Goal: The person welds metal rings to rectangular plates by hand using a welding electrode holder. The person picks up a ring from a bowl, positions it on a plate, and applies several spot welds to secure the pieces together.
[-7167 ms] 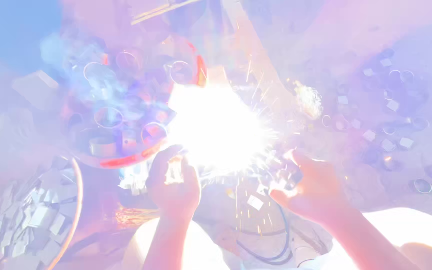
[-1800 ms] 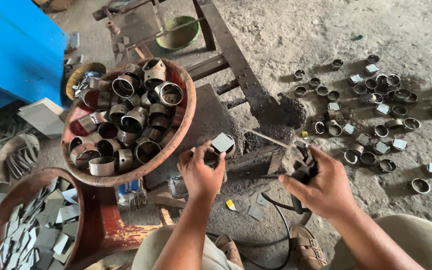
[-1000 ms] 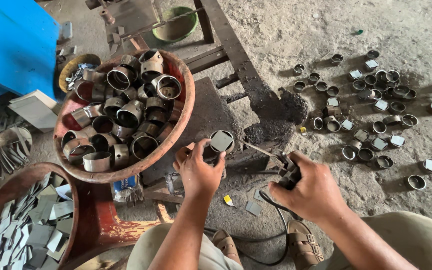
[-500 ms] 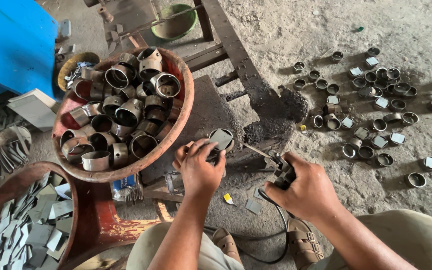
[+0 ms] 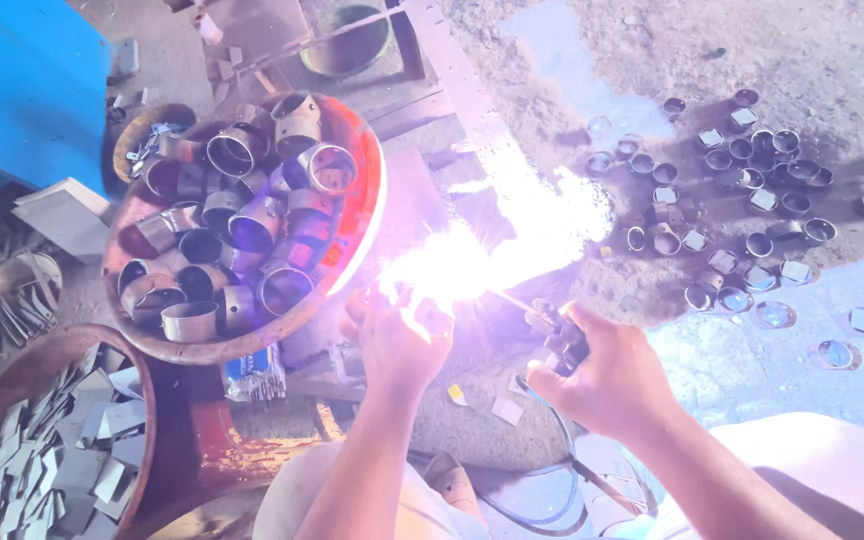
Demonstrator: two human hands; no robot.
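My left hand (image 5: 399, 342) grips a small metal piece, a ring with a square plate seen earlier, now hidden in a white welding arc (image 5: 452, 268). My right hand (image 5: 607, 372) holds a welding electrode holder (image 5: 560, 338), its rod pointing left into the glare just above my left fingers. Both hands work over a dark metal block (image 5: 432, 200) on the ground.
A rusty round bowl (image 5: 352, 255) full of metal rings sits to the left. A second bowl (image 5: 167, 440) with square plates is at bottom left. Several finished rings (image 5: 742, 200) lie scattered on the dirt at right. A blue box (image 5: 12, 80) stands at top left.
A bright welding arc has flared at the piece in my left hand, washing out the middle of the view. The rod tip has reached the piece.
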